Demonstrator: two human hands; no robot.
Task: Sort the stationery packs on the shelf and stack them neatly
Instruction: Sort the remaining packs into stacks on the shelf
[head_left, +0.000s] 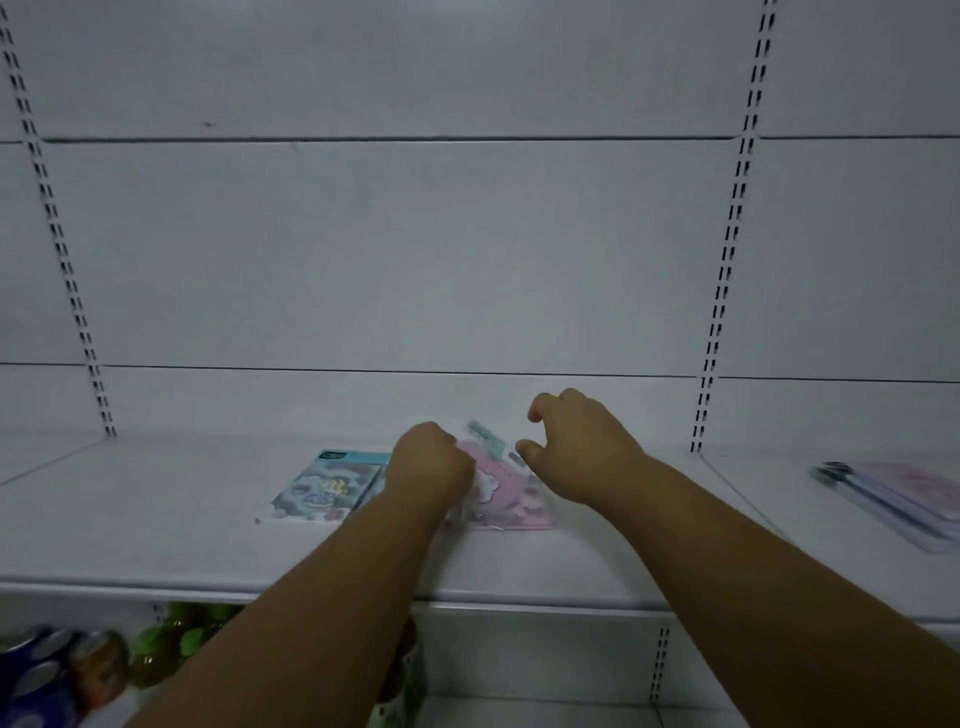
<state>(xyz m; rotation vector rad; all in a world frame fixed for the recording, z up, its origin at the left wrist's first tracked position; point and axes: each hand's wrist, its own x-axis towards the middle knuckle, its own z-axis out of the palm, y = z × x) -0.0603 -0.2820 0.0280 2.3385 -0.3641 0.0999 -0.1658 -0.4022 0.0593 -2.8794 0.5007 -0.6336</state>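
Observation:
A pink stationery pack (511, 501) lies flat near the middle of the white shelf (156, 551), partly tilted and in clear wrap. My left hand (430, 464) rests on its left edge with the fingers curled around it. My right hand (582, 441) hovers just above the pack's right side, fingers bent and apart, holding nothing. To the left lies a blue-grey cartoon pack (327, 488), flat on the shelf beside my left hand. A stack of pink and white packs (904, 499) sits at the far right of the shelf.
The white back panel (395, 249) rises behind the shelf, with slotted uprights at left (62, 249) and right (727, 249). Below the shelf's front edge, drink cans (57, 675) and green items (176, 639) stand on a lower level.

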